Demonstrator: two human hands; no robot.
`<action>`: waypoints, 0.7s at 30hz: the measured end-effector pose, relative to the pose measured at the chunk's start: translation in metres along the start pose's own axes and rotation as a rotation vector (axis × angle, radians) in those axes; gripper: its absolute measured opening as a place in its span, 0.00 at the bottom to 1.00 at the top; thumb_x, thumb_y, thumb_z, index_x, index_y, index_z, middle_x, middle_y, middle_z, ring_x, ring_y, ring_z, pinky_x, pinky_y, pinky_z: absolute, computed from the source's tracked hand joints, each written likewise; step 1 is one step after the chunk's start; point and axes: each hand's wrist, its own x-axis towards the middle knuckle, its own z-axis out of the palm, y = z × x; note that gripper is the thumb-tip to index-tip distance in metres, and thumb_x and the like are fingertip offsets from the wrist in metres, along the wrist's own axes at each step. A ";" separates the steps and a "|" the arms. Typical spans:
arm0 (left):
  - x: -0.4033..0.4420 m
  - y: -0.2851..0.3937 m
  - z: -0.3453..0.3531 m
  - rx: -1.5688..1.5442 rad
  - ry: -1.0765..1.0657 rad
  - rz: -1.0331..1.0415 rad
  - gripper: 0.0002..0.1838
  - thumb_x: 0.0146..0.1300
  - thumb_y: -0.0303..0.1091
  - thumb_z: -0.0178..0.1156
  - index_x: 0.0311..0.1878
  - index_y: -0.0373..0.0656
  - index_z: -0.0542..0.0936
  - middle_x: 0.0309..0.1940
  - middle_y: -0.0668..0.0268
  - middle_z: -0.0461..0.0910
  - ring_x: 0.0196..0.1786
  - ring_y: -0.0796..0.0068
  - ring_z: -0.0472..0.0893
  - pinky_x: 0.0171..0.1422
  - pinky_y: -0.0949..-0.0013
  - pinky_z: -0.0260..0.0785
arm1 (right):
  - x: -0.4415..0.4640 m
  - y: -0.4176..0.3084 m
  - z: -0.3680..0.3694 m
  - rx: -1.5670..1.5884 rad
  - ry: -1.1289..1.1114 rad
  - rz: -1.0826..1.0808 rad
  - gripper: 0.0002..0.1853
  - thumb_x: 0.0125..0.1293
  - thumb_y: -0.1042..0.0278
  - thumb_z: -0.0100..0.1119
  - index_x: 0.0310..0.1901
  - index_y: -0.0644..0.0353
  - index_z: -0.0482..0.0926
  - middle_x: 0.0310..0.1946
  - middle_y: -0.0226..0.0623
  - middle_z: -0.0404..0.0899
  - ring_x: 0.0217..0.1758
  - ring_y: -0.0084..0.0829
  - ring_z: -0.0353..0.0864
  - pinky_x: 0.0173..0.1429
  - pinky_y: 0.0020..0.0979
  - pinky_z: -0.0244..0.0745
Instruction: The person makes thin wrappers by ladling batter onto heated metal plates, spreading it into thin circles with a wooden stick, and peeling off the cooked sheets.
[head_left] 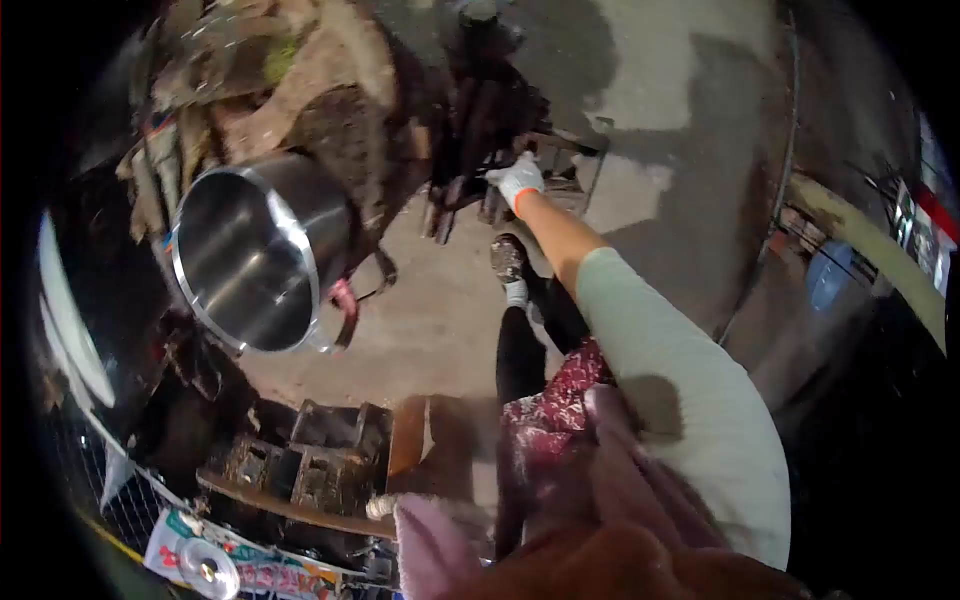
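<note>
My right hand (518,180) wears a white glove with an orange cuff. The arm stretches forward, and the hand is at the near side of a dark frame (575,150). Its fingers look curled in, but blur and dark parts hide what is in them. Left of the hand stand dark upright pieces (470,140) that I cannot name. My left hand does not show clearly. Pink cloth (435,545) lies at the bottom edge, beside a small whitish thing (380,507) whose kind I cannot tell.
A large steel pot (250,260), mouth towards me, stands at the left by a pile of rough brown material (330,110). Brown blocks (330,450) line the lower left, near a clear lid-like disc (208,570). A blue item (828,275) is at the right.
</note>
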 end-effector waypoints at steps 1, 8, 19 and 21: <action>0.003 0.004 0.008 0.013 -0.020 0.008 0.27 0.68 0.51 0.57 0.55 0.33 0.76 0.50 0.59 0.79 0.47 0.67 0.77 0.50 0.63 0.70 | 0.011 0.010 -0.001 0.048 -0.006 -0.067 0.40 0.43 0.60 0.77 0.58 0.66 0.70 0.50 0.56 0.79 0.55 0.50 0.79 0.57 0.40 0.75; 0.020 0.054 0.050 0.059 -0.145 0.166 0.27 0.68 0.51 0.57 0.54 0.34 0.76 0.49 0.59 0.79 0.46 0.67 0.77 0.49 0.62 0.71 | -0.001 0.065 -0.093 0.264 -0.103 0.002 0.26 0.40 0.68 0.75 0.43 0.69 0.81 0.38 0.46 0.84 0.44 0.42 0.82 0.53 0.37 0.75; -0.047 0.159 0.129 0.003 -0.343 0.484 0.26 0.68 0.51 0.56 0.53 0.34 0.76 0.47 0.60 0.79 0.45 0.67 0.77 0.47 0.62 0.71 | -0.088 0.129 -0.403 1.077 0.347 -0.014 0.25 0.48 0.57 0.76 0.46 0.61 0.82 0.40 0.34 0.82 0.43 0.33 0.79 0.49 0.35 0.73; -0.068 0.179 0.143 0.008 -0.371 0.539 0.26 0.68 0.51 0.56 0.53 0.34 0.76 0.47 0.60 0.79 0.45 0.67 0.77 0.47 0.62 0.71 | -0.084 0.151 -0.436 0.992 0.404 0.082 0.27 0.45 0.60 0.78 0.45 0.66 0.81 0.42 0.37 0.82 0.45 0.34 0.79 0.51 0.37 0.73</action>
